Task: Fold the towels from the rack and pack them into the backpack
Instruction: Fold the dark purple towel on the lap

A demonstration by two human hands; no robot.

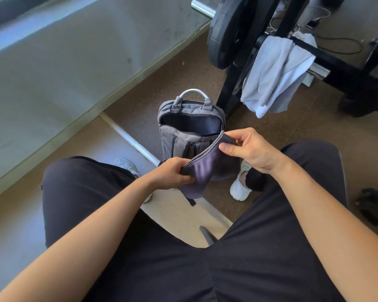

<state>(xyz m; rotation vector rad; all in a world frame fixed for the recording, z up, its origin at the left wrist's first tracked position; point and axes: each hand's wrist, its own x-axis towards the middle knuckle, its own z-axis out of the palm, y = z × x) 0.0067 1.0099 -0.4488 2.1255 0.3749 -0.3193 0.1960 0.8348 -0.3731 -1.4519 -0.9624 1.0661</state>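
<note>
Between the pinching fingers of left hand (170, 175) and right hand (252, 150) hung one dark towel (202, 165), slack lower fold judged liable to snag the backpack (184, 141) rim just beyond.

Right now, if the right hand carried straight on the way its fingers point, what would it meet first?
The right hand pinches the dark towel; beyond that, straight on, it would likely meet the front rim of the open backpack. Depth is unclear: the backpack seems to stand lower, on the floor.
</note>
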